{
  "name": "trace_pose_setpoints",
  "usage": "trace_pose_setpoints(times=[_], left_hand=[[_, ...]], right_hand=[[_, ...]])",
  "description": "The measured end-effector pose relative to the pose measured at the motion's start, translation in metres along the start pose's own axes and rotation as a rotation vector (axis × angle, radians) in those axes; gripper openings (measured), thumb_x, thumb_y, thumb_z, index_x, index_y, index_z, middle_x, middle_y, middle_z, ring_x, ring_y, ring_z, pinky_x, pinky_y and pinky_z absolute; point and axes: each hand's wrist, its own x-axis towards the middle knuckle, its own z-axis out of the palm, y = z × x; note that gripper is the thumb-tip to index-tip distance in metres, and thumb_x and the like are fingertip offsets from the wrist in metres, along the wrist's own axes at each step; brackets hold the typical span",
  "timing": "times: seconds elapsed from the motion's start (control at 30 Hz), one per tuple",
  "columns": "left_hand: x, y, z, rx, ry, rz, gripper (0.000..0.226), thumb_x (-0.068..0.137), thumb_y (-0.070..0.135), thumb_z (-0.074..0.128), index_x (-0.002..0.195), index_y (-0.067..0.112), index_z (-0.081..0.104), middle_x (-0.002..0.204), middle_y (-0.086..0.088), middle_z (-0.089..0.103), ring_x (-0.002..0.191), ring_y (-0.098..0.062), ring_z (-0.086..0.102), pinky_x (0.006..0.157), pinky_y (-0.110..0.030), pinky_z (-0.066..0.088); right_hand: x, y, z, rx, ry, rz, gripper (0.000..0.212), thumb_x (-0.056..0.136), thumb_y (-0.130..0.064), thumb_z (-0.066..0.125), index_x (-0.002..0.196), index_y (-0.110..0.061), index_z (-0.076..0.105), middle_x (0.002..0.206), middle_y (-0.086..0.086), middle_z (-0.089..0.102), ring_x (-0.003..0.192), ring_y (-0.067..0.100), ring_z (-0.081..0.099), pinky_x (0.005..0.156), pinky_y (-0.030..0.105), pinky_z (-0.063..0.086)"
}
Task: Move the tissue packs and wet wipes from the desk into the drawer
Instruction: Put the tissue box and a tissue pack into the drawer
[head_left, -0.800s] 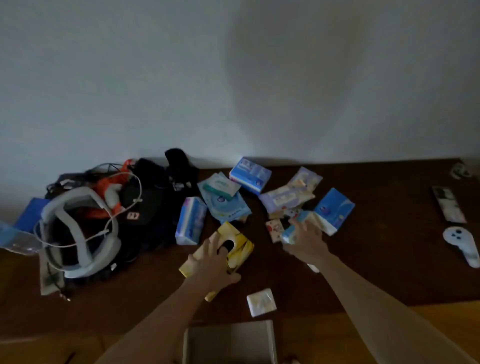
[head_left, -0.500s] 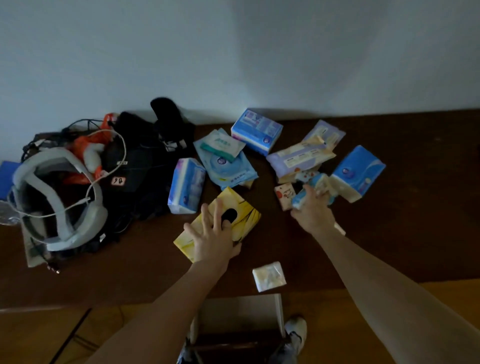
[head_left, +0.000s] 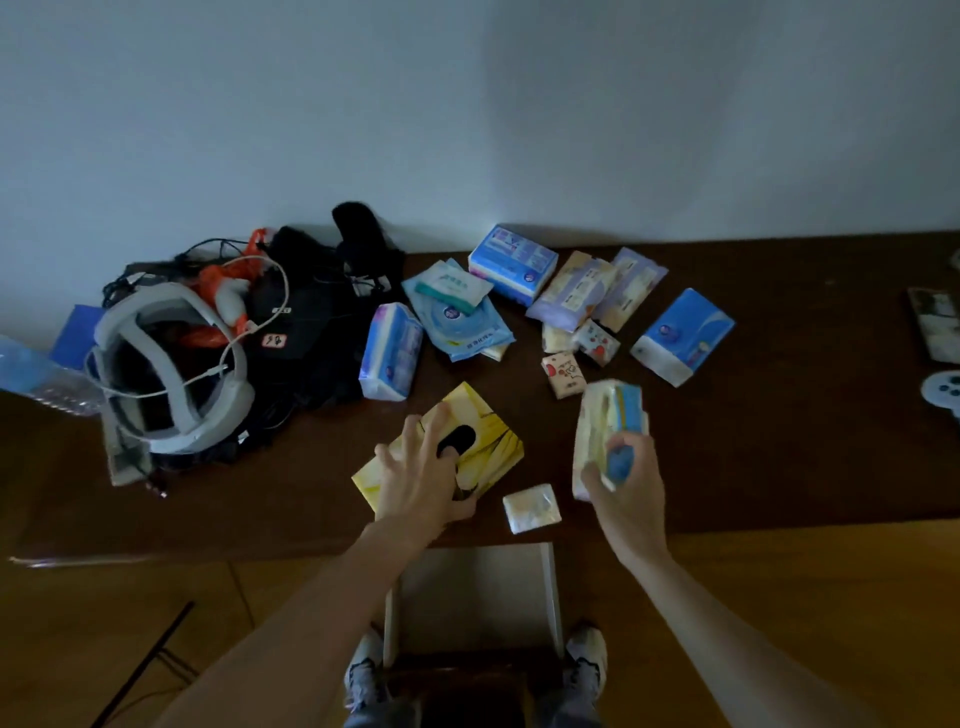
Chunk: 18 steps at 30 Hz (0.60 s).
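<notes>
blurred: pack (head_left: 610, 434) in right hand (head_left: 626, 488) | cut off at right edge: white controller (head_left: 943, 389), card (head_left: 935, 325) | hidden: drawer (head_left: 475, 597) depth

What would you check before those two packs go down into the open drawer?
1. Right hand grips the blue and white tissue pack: ok.
2. Left hand has the yellow tissue pack gripped: not ok, spread fingers only rest on it.
3. Drawer open below the desk edge: ok.
4. Drawer has room: ok, what shows looks bare.
5. Small white pack clear of both hands: ok.
</notes>
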Motion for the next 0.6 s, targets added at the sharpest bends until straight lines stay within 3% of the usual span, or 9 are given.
trace_pose_setpoints(times=[0.07, 0.17, 0.3, 0.33, 0.43, 0.53, 0.6], left_hand=[[-0.044, 0.003, 0.005, -0.05, 0.048, 0.0, 0.06, 0.072, 0.071, 0.061, 0.106, 0.022, 0.069, 0.161, -0.005, 0.013, 0.136, -0.036, 0.028, 0.091, -0.056, 0.043], [-0.104, 0.008, 0.03, -0.131, 0.054, 0.022, 0.062, 0.072, 0.071, 0.055, 0.103, 0.02, 0.071, 0.161, -0.005, 0.019, 0.135, -0.035, 0.033, 0.088, -0.05, 0.044], [-0.159, 0.016, 0.091, -0.181, -0.058, 0.035, 0.061, 0.072, 0.071, 0.053, 0.103, 0.021, 0.07, 0.163, -0.003, 0.018, 0.141, -0.034, 0.03, 0.095, -0.053, 0.043], [-0.169, 0.018, 0.111, -0.181, -0.107, 0.041, 0.06, 0.073, 0.072, 0.052, 0.102, 0.022, 0.069, 0.164, -0.003, 0.015, 0.142, -0.033, 0.029, 0.097, -0.054, 0.042], [-0.176, 0.016, 0.18, -0.189, -0.222, 0.065, 0.059, 0.075, 0.072, 0.052, 0.101, 0.022, 0.067, 0.163, -0.002, 0.009, 0.141, -0.032, 0.026, 0.101, -0.055, 0.039], [-0.163, 0.013, 0.257, -0.163, -0.32, 0.061, 0.061, 0.077, 0.073, 0.053, 0.107, 0.021, 0.066, 0.161, -0.001, 0.007, 0.141, -0.033, 0.022, 0.102, -0.056, 0.038], [-0.146, 0.011, 0.31, -0.145, -0.334, 0.044, 0.064, 0.078, 0.075, 0.052, 0.112, 0.022, 0.064, 0.16, -0.001, 0.008, 0.141, -0.034, 0.022, 0.1, -0.056, 0.04]], right_hand=[[-0.05, 0.017, 0.002, 0.002, -0.047, 0.018, 0.035, 0.085, -0.048, 0.073, 0.106, -0.05, 0.044, 0.108, -0.02, 0.057, 0.095, -0.007, 0.061, 0.06, 0.019, 0.055], [-0.115, 0.049, 0.008, -0.13, -0.154, 0.011, 0.028, 0.088, -0.052, 0.067, 0.099, -0.045, 0.042, 0.097, -0.015, 0.064, 0.075, 0.0, 0.066, 0.052, 0.021, 0.055], [-0.171, 0.098, 0.021, -0.288, -0.248, 0.049, 0.033, 0.092, -0.04, 0.068, 0.111, -0.038, 0.041, 0.099, -0.01, 0.068, 0.069, 0.011, 0.067, 0.065, 0.044, 0.059], [-0.178, 0.112, 0.028, -0.302, -0.257, 0.079, 0.034, 0.093, -0.036, 0.069, 0.115, -0.035, 0.042, 0.101, -0.008, 0.069, 0.07, 0.011, 0.068, 0.067, 0.043, 0.059], [-0.184, 0.162, 0.057, -0.337, -0.27, 0.145, 0.04, 0.093, -0.037, 0.064, 0.125, -0.033, 0.04, 0.102, -0.01, 0.066, 0.063, 0.002, 0.061, 0.054, 0.02, 0.053], [-0.176, 0.229, 0.105, -0.362, -0.311, 0.173, 0.047, 0.093, -0.04, 0.062, 0.132, -0.037, 0.037, 0.101, -0.015, 0.061, 0.062, -0.008, 0.054, 0.049, 0.02, 0.054], [-0.162, 0.282, 0.141, -0.368, -0.369, 0.149, 0.053, 0.095, -0.036, 0.065, 0.138, -0.036, 0.035, 0.111, -0.017, 0.059, 0.066, -0.01, 0.055, 0.05, 0.011, 0.051]])
